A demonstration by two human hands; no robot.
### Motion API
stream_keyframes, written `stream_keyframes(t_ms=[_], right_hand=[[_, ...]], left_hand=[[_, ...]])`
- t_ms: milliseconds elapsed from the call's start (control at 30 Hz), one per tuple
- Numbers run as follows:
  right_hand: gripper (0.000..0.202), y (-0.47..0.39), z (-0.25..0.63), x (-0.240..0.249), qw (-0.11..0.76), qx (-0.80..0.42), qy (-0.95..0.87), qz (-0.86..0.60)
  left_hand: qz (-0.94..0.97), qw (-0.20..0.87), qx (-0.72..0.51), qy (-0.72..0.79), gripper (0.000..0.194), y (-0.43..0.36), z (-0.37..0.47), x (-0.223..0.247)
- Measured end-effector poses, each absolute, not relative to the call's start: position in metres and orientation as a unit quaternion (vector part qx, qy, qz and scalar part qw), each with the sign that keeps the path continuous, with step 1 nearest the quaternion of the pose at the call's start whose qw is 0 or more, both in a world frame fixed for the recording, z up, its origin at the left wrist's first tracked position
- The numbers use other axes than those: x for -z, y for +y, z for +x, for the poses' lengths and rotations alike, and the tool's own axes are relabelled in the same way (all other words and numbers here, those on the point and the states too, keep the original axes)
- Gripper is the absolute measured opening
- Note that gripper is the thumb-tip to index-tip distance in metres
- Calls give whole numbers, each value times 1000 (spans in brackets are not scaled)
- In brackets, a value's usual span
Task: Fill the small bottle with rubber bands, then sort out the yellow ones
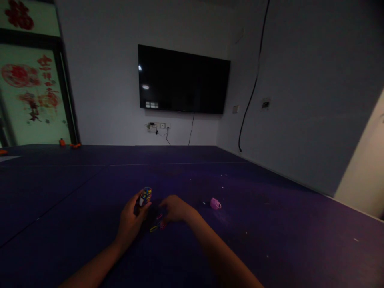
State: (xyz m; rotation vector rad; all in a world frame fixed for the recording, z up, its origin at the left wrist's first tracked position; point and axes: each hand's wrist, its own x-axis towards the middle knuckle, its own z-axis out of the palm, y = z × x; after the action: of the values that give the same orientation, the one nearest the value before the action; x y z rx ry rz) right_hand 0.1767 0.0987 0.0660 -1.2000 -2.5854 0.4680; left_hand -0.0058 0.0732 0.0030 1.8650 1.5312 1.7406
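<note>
My left hand [131, 218] is closed round a small container [145, 196] packed with multicoloured pieces, tilted a little above the purple surface. To its right, my right hand [175, 209] reaches down with bent fingers that look apart; its fingertips are dark and partly hidden. Just below these fingers lie several small coloured loops, among them a yellow loop [153, 229] and a pink loop [159, 216]. Whether they are paper clips or rubber bands is too small to tell. A pink cup-shaped piece with a ring handle [215, 203] lies farther right, apart from both hands.
The purple surface [90, 192] stretches to the walls, with white specks scattered on it. Orange objects [75, 146] are at the far left by the glass door [33, 92]. A television [184, 80] hangs on the back wall; a black cable [255, 82] dangles at right.
</note>
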Motion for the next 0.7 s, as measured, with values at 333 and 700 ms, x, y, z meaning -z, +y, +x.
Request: stream_keyframes(t_ms=[333, 700], right_hand=[[30, 103, 166, -43, 58, -172, -896, -405], [20, 82, 142, -37, -16, 34, -920, -391]], left_hand=[[630, 49, -588, 505, 47, 77, -4, -2], [659, 14, -570, 491, 42, 74, -5, -1]])
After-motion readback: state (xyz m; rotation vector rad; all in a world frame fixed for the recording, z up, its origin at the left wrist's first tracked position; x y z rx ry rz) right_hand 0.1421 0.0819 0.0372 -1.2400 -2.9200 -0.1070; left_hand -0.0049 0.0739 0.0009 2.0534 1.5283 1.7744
